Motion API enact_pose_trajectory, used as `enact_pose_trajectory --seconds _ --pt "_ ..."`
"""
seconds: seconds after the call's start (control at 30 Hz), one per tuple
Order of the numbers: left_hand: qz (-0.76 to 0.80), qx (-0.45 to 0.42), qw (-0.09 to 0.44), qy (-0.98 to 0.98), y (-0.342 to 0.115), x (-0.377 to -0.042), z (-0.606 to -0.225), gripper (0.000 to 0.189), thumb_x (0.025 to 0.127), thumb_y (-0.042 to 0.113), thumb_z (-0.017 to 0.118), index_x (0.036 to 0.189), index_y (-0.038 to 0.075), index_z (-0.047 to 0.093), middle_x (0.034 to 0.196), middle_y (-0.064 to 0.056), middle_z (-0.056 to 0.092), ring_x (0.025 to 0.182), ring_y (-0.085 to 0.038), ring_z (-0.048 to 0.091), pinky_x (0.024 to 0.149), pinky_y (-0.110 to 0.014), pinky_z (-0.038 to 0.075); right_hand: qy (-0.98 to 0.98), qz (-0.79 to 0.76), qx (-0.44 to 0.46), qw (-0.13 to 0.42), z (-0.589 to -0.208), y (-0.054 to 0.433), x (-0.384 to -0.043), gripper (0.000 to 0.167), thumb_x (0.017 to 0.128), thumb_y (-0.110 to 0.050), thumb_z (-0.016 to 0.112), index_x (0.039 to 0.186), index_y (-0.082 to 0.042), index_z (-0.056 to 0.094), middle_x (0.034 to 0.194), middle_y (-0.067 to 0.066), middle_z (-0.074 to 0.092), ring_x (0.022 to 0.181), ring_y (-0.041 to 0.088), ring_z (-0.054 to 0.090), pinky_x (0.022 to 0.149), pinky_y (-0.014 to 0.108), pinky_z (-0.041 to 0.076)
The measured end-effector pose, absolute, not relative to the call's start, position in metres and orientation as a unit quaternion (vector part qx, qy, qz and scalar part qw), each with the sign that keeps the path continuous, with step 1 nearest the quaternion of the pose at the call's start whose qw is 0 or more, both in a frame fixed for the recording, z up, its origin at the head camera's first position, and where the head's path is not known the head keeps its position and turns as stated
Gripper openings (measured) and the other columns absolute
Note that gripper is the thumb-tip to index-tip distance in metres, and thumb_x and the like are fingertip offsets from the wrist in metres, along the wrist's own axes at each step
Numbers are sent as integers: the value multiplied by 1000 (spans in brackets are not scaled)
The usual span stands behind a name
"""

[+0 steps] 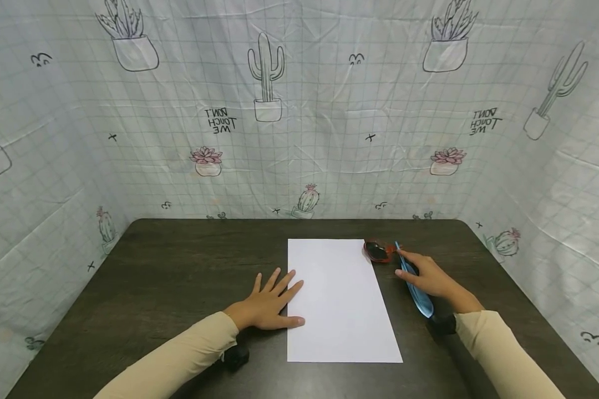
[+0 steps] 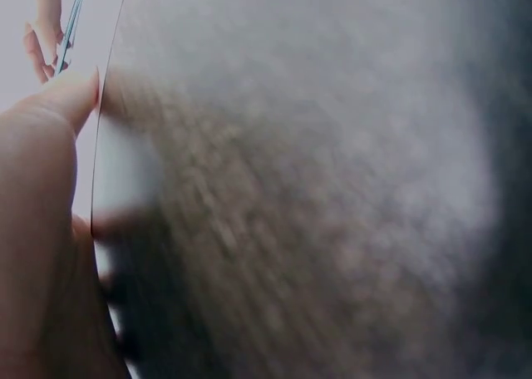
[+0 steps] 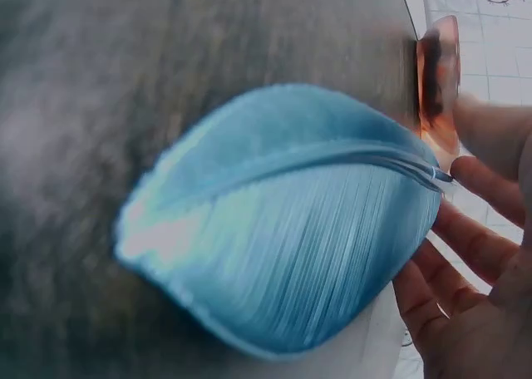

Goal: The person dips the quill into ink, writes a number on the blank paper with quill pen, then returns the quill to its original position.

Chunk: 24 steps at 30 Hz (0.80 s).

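Note:
A blue leaf-shaped dish (image 1: 419, 299) is tipped up on its side right of the paper. My right hand (image 1: 429, 275) holds it near its stem end. In the right wrist view the ribbed face of the dish (image 3: 283, 229) shows, with several fingers (image 3: 465, 238) behind its edge. My left hand (image 1: 267, 307) lies with spread fingers across the left edge of a white sheet of paper (image 1: 336, 310), its fingertips on the sheet. The left wrist view shows the thumb (image 2: 58, 113) close up, by the paper's edge.
Red-framed sunglasses with dark lenses (image 1: 377, 252) lie at the paper's far right corner, close to the dish's stem. A dark wooden table (image 1: 179, 266) carries everything. Behind and beside it hangs a white cloth (image 1: 319, 100) printed with cacti.

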<state>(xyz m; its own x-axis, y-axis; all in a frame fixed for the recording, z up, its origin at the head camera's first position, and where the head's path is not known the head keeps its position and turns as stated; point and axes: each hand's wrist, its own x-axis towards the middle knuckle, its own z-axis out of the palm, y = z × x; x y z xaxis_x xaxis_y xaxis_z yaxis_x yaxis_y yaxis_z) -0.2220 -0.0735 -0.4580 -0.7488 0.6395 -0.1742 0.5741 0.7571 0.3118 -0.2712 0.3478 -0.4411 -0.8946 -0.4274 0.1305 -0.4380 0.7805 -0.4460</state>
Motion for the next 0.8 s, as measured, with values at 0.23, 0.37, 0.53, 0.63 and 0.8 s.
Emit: enact_pose_trajectory --seconds 0.23,0.37,0.53,0.63,0.8 --pt "122 327 137 927 -73 -223 -458 84 90 69 42 156 26 11 162 -3 -3 147 -35 -8 108 -68 -5 -953 238 187 26 -441 345 -278 41 95 -11 59 132 7 53 98 20 59 80 29 57 67 41 47" --pt "125 327 135 927 -72 -222 -459 85 90 70 42 156 25 12 162 -3 -2 147 -35 -7 108 -68 -5 -955 245 167 22 -440 344 -280 39 94 -9 61 130 4 56 78 6 49 55 10 40 51 28 34" --pt "126 326 134 927 -72 -222 -458 85 90 69 42 156 25 13 162 -3 -1 147 -35 -6 108 -68 -4 -955 251 155 20 -442 345 -283 38 92 -9 63 128 3 58 99 23 62 50 8 38 46 27 34" --pt "123 325 134 928 -72 -222 -456 84 90 69 43 156 25 14 162 -3 0 147 -36 -5 109 -68 -3 -955 256 148 25 -443 345 -284 37 91 -8 63 126 2 59 110 30 62 52 10 44 46 28 36" --pt "115 325 135 929 -73 -222 -456 84 90 69 43 156 24 14 162 -3 1 147 -36 -4 109 -68 -1 -950 279 133 30 -443 342 -284 34 92 -8 63 125 1 61 112 29 63 71 20 64 51 29 45"
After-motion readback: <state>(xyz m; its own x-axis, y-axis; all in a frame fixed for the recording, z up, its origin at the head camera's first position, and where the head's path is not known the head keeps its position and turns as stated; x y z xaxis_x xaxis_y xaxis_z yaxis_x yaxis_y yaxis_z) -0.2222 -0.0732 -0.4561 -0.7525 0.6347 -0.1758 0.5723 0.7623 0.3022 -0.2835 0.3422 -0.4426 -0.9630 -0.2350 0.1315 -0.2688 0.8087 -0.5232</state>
